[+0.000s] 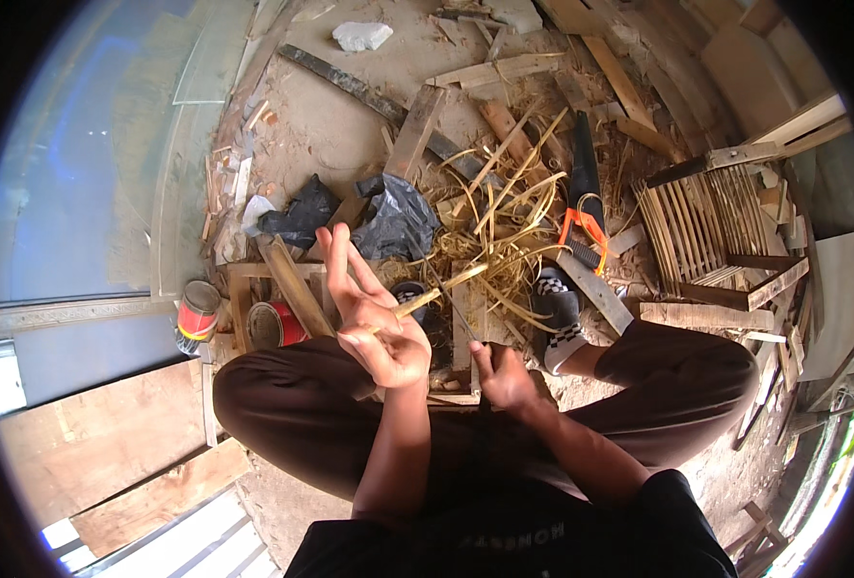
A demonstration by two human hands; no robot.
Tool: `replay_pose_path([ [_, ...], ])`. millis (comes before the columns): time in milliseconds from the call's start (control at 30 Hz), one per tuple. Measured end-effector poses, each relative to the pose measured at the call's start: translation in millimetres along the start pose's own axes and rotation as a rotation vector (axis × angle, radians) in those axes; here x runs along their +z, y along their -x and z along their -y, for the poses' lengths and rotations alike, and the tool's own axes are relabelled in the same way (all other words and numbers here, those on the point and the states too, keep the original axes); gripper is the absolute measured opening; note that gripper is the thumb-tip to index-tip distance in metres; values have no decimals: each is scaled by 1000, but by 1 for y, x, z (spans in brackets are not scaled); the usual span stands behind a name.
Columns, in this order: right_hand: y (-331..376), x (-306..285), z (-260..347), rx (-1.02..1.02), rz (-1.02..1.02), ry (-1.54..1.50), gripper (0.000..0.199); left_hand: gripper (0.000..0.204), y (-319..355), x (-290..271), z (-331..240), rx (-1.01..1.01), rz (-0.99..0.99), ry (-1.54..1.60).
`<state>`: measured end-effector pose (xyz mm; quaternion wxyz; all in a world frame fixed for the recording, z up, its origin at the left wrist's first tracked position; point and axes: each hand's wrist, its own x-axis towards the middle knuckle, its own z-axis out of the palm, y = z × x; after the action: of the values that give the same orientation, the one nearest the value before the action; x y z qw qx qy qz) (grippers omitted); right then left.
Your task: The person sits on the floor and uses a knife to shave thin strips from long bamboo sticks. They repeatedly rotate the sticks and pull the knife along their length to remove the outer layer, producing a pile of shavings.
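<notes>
The knife [461, 320] could slip along the stick [460, 277] and nick the left hand [385, 339], because its blade appears to cross the stick near the frame's centre, close to those fingers. A loose hold could also let the stick roll, and its far end could snag in the curled strips [509, 207] right of upper centre. The stick slants up and right from the left palm, seemingly gripped near the thumb while two fingers stretch upward. The right hand [509, 378], lower centre, clenches the knife's handle.
</notes>
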<state>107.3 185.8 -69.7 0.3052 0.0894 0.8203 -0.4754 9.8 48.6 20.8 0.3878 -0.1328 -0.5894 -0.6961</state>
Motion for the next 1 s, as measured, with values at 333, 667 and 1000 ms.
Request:
replay_pose_path([
  [333, 28, -9, 31, -356, -40, -77, 42, 65, -2, -8, 5, -27, -27, 102],
  [667, 17, -12, 39, -252, 3, -54, 47, 64, -9, -7, 4, -18, -98, 73],
  [1000, -27, 10, -31, -10, -58, 137, 69, 62, -9, -9, 10, -16, -89, 23],
])
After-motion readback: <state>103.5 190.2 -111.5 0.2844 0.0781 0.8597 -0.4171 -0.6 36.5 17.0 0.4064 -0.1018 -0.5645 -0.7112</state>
